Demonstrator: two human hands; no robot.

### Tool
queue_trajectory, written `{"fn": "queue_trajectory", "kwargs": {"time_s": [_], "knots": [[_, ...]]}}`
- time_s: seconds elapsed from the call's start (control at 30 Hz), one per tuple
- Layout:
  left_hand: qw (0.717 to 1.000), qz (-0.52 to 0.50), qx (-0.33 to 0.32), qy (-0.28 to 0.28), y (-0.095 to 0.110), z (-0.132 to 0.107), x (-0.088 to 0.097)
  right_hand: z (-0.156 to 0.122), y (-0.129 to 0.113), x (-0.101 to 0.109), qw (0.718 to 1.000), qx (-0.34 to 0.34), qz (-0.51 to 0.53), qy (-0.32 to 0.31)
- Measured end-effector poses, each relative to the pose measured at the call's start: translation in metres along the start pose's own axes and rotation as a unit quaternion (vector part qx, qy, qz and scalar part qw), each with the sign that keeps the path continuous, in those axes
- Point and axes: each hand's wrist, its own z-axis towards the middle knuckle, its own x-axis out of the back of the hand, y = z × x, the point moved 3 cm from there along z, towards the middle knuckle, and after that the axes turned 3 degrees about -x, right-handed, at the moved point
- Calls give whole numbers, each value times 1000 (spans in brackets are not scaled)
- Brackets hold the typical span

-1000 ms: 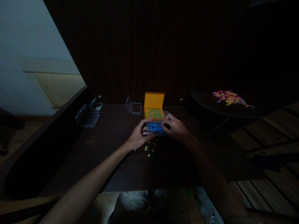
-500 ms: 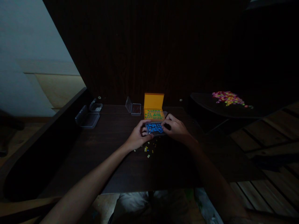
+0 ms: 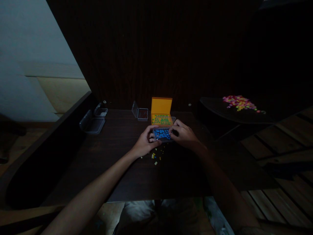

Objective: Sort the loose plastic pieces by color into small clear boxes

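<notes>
The clear box of blue pieces (image 3: pixel 162 134) sits just right of the frame's centre on the dark table (image 3: pixel 114 176). Both hands grip it: the left hand (image 3: pixel 143 144) curls round its left end, and the right hand (image 3: pixel 185 136) wraps its right end with the fingers bent over the top. The step in hand looks like steadying or shutting this box. To do that well, I judge the box should stay flat on the wood with even pressure from both ends, so the blue pieces do not jump out (the light is too dim to tell whether a lid already covers them). Touching its far side stands the orange box (image 3: pixel 161 106), its lid upright, holding a layer of green and yellow pieces (image 3: pixel 161 120). Left of that, toward the upper middle, a small clear case (image 3: pixel 142 114) lies open with dark red contents. Further left, near the table's edge, are two more clear cases (image 3: pixel 93 124), both open; what they hold cannot be made out. Just below the hands, a few loose pieces (image 3: pixel 155 157), yellow and blue among them, are scattered on the table, and a sliding wrist could sweep them off. At the upper right, well apart, a heap of pink and yellow pieces (image 3: pixel 238 102) rests on a dark round surface (image 3: pixel 215 109).
</notes>
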Motion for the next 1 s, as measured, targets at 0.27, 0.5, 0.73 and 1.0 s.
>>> {"fn": "queue_trajectory", "kwargs": {"time_s": [0.27,0.5,0.73,1.0], "knots": [[1000,3,2,-1,-1,0,2,0,1,-2,1000,5,-5,-4],[1000,2,3,-4,-3,0,2,0,0,-2,1000,5,-5,-7],[1000,10,0,-5,-2,0,2,0,0,-1,1000,-1,-10,-14],[1000,9,-2,-3,-3,1,2,0,0,-2,1000,4,-9,-17]]}}
